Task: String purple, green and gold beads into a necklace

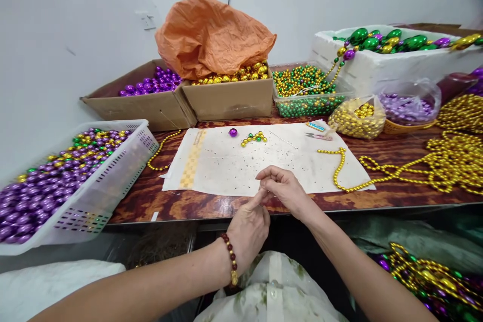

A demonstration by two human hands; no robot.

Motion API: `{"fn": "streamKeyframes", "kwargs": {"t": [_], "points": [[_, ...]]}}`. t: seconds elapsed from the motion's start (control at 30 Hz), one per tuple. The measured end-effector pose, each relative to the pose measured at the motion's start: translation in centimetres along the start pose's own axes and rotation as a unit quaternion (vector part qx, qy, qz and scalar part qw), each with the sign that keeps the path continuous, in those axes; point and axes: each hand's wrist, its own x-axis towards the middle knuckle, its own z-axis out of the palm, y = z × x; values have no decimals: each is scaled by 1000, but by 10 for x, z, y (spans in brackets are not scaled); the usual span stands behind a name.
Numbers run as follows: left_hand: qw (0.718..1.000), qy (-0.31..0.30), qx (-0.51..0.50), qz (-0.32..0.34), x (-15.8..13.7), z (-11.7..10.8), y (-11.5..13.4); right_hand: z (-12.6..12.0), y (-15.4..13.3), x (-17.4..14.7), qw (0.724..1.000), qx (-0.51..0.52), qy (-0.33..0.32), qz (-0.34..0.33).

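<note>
My left hand (pixel 249 229) and my right hand (pixel 286 192) meet fingertip to fingertip over the front edge of a white cloth (pixel 226 166). Both are closed in a pinch; whatever lies between the fingers is too small to make out. Beyond them on the cloth rest a shiny purple ball (pixel 233 132) and a small group of gold and green beads (pixel 253 139). A thin needle-like piece (pixel 282 140) lies to the right of these beads. Farther right are small thread snips (pixel 319 136) and a blue packet (pixel 316 126).
A gold bead strand (pixel 341 173) crosses the cloth's right side toward piled gold strands (pixel 456 161). At left stands a white plastic basket (pixel 124 176) of beads. Cardboard boxes (pixel 230 100), a clear tub (pixel 309 105) and a foam box (pixel 377 68) line the back.
</note>
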Motion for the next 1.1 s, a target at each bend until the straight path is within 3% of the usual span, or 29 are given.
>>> {"fn": "streamKeyframes", "kwargs": {"t": [0.17, 0.43, 0.63, 0.8, 0.93, 1.0, 1.03, 1.07, 1.1], "points": [[998, 51, 27, 15, 2, -16, -17, -17, -2, 4, 998, 7, 51, -41], [998, 50, 47, 4, -6, -15, -20, -27, 7, 4, 995, -24, 80, -48], [997, 58, 54, 3, -1, -19, -14, -21, 4, 3, 998, -11, 25, -63], [998, 54, 41, 1, 1, -17, -14, -20, 0, 1, 997, -19, 27, -73], [996, 56, -65, 12, 1, -24, -17, -24, -4, 0, 996, -2, 13, -84], [975, 64, -209, 25, 2, -36, -21, -29, -8, -1, 997, 21, -6, -80], [949, 77, -304, 18, 5, -42, -24, -31, -9, 0, 996, 40, -18, -76], [908, 99, -406, -4, 9, -49, -28, -33, -11, 1, 995, 63, -29, -74], [850, 129, -508, -44, 15, -56, -33, -35, -13, 3, 993, 83, -36, -74]]}}
